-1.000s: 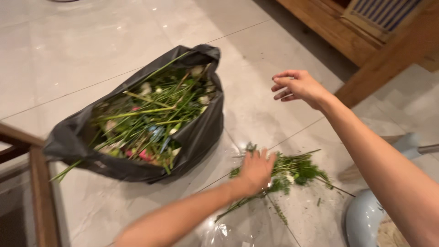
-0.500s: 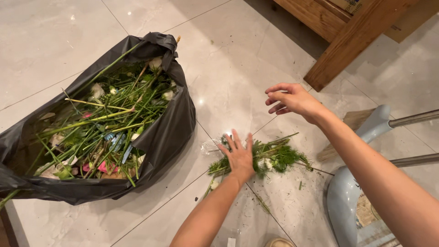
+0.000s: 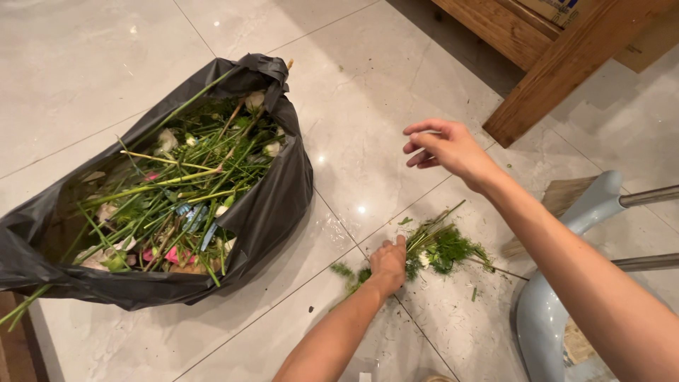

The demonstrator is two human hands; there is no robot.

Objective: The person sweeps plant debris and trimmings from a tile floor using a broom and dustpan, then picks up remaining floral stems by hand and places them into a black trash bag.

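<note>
A black rubbish bag (image 3: 272,205) lies open on the tiled floor at the left, filled with green stems and flower heads (image 3: 177,191). To its right a small heap of green clippings (image 3: 438,247) lies on the tiles. My left hand (image 3: 387,265) is down on the heap's left edge, fingers curled onto the clippings. My right hand (image 3: 449,150) hovers above the floor beyond the heap, fingers loosely bent, holding nothing.
A pale blue dustpan (image 3: 548,322) with a metal handle sits at the lower right, a broom head (image 3: 562,194) beside it. A wooden furniture leg (image 3: 559,81) stands at the upper right. Small green scraps are scattered over the tiles.
The view has shifted so the bag sits further left. My left hand has closed down onto the clippings from a spread-finger pose. My right hand has stayed raised.
</note>
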